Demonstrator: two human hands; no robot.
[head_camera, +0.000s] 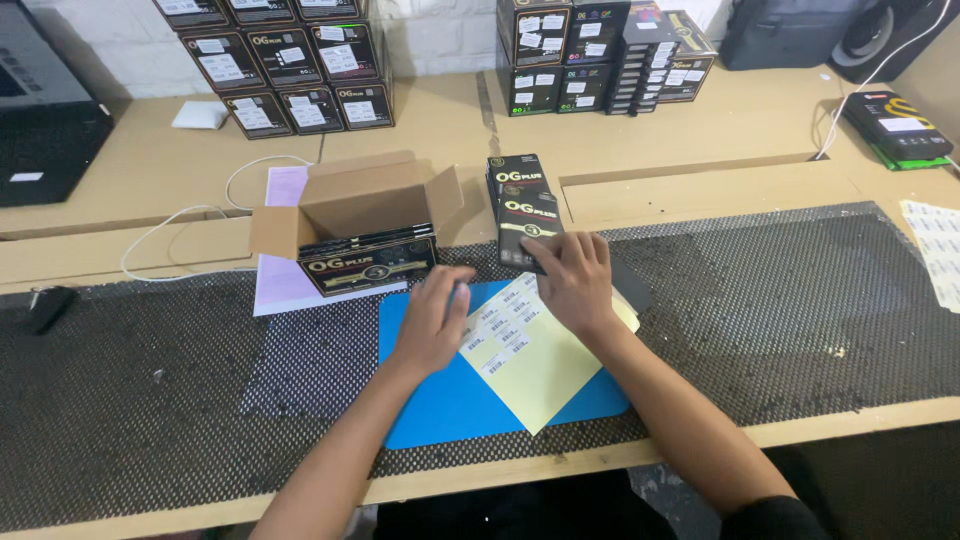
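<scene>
Sticker sheet (525, 350), the pale yellow one, lies on the blue mat (440, 400) at about 6 o'clock, small labels still on it. Left hand (432, 318) rests on its left edge, fingers curled loosely, gripping nothing I can make out. Right hand (572, 280) at 12 o'clock of the sheet has fingers closed round a small black box (525, 228). An open carton (350, 205) sits at 10 o'clock. My guess: the sheet could slide if that left hand lifts.
</scene>
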